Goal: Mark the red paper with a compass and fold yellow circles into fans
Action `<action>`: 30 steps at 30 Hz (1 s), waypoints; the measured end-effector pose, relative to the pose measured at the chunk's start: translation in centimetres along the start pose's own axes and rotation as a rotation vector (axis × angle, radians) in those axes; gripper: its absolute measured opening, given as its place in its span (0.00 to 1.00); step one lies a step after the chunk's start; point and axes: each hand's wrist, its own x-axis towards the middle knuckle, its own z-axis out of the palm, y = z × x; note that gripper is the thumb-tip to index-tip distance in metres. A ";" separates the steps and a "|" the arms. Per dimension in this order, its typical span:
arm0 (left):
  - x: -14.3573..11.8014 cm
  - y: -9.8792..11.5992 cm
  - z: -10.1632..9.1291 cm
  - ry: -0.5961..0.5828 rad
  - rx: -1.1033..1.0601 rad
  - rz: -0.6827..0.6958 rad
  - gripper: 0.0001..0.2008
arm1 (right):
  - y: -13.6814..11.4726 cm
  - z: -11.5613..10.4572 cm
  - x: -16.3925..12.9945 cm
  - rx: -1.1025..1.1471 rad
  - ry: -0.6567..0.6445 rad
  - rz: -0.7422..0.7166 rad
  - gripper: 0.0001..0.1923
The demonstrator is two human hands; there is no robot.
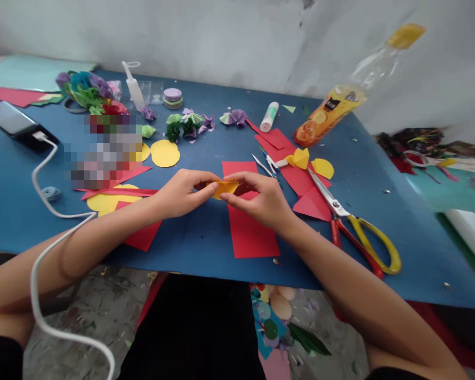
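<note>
The left hand [184, 192] and the right hand [261, 198] each pinch one end of a small, bent piece of orange-yellow paper [226, 188], thumbs toward the body, so the grip is narrow at both ends; the piece hangs above a bright red rectangular paper sheet [253, 232]; to shape it well, I would keep the pinch light, line up the edges before pressing, and run a thumb outward from the middle; the blue tabletop [190, 248] carries scalloped yellow paper rounds [165, 153], a white glue stick with a green label [269, 116], large scissors with red and yellow handles [334, 203] and a tilted-looking clear bottle of orange drink [328, 116]; behind stands a stained pale wall [221, 47]; below, paper scraps litter the grey floor [79, 316].
</note>
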 end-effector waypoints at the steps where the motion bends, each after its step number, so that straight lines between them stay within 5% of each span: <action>1: 0.0 0.0 0.0 0.008 0.023 0.005 0.14 | 0.0 0.1 -0.1 -0.042 0.007 -0.018 0.12; 5: 0.1 0.0 0.3 0.040 0.035 0.011 0.11 | 0.3 0.3 -0.1 -0.115 0.005 -0.002 0.09; 10: 0.3 -0.6 0.8 0.201 -0.267 -0.066 0.06 | 0.4 0.3 0.0 0.015 -0.044 0.098 0.07; 15: 0.2 -0.6 0.8 0.235 -0.174 0.067 0.05 | 0.2 0.4 0.1 0.129 0.089 0.153 0.06; 30: 0.0 -0.6 0.8 0.253 -0.064 0.216 0.12 | -0.2 0.3 -0.2 -0.234 0.091 -0.074 0.02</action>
